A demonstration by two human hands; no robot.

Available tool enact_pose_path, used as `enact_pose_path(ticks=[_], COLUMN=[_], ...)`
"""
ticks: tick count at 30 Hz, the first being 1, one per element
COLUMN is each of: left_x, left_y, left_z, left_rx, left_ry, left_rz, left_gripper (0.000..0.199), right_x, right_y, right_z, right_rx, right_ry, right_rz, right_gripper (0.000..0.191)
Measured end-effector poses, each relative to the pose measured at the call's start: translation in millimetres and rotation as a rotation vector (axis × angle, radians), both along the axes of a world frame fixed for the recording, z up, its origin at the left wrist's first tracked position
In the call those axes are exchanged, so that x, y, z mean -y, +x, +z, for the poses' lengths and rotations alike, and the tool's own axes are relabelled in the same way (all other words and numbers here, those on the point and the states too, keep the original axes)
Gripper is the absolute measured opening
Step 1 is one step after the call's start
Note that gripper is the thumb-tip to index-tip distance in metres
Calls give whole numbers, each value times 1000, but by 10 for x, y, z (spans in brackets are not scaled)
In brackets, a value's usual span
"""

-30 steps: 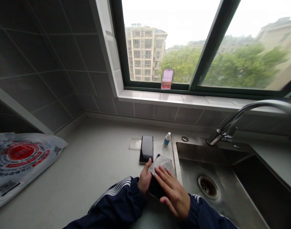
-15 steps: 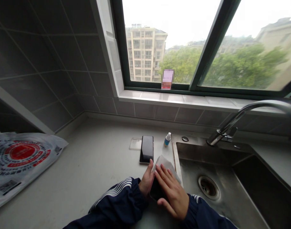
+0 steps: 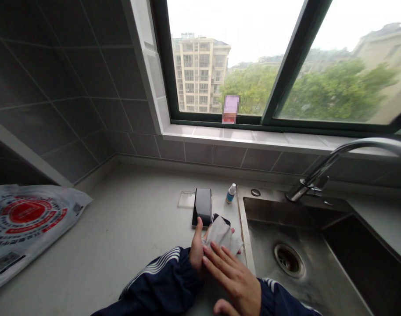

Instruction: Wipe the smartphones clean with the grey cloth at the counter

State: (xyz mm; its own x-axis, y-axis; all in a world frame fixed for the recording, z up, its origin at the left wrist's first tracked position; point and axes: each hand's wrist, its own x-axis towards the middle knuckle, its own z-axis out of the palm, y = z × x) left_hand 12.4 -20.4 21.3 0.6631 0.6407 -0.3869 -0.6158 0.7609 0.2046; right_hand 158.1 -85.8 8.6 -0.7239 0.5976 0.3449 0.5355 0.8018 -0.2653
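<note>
My left hand (image 3: 197, 246) is wrapped round a black phone (image 3: 224, 219) from below and the left, thumb up along the side. A white wipe (image 3: 219, 233) is draped over the phone's screen, so only its dark far end shows. On the near part of the wipe lies my right hand (image 3: 235, 274), fingers stretched out flat, thumb apart. Just beyond my left thumb, a second black phone (image 3: 202, 206) rests on the counter. Partly behind it is a clear phone case (image 3: 186, 199). A small spray bottle (image 3: 230, 193) with a white cap stands to the right.
On my right is a steel sink (image 3: 248, 245) with a drain (image 3: 288, 260) and a curved tap (image 3: 322, 169). A white plastic bag (image 3: 32, 224) with red print lies at the far left of the counter (image 3: 121, 210). A window sill (image 3: 213, 133) runs along the back.
My right hand has slid toward me, drawing the wipe down over the phone. The phone's far end is now uncovered and its near part hidden. My left hand has shifted slightly left.
</note>
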Motion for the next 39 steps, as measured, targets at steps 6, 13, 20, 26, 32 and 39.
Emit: enact_pose_path(ticks=[6,13,20,26,32,39], left_x=[70,117,170,151,63,-16], left_y=[-28,67,-4,86,8,-4], left_z=[65,-13,-82,-19,46,147], left_rx=[98,166,-95,-39,-232,-162], left_ry=[28,403,424,471,148,85], left_rz=[-161,-93,-356,-71,-19,228], left_gripper=[93,74,68,69,80,83], right_x=[-97,-309,-348,-266,-31,20], right_y=[76,314,375,229,5,-80], right_z=[17,-32,-60,-82,-52,-72], right_rx=[7,-4,-82,-54,-3,-33], right_ry=[15,29,35,46,32,170], right_rz=[-62,-198,-280,-195,-72,-43], right_gripper=[75,72,70,74,78,62])
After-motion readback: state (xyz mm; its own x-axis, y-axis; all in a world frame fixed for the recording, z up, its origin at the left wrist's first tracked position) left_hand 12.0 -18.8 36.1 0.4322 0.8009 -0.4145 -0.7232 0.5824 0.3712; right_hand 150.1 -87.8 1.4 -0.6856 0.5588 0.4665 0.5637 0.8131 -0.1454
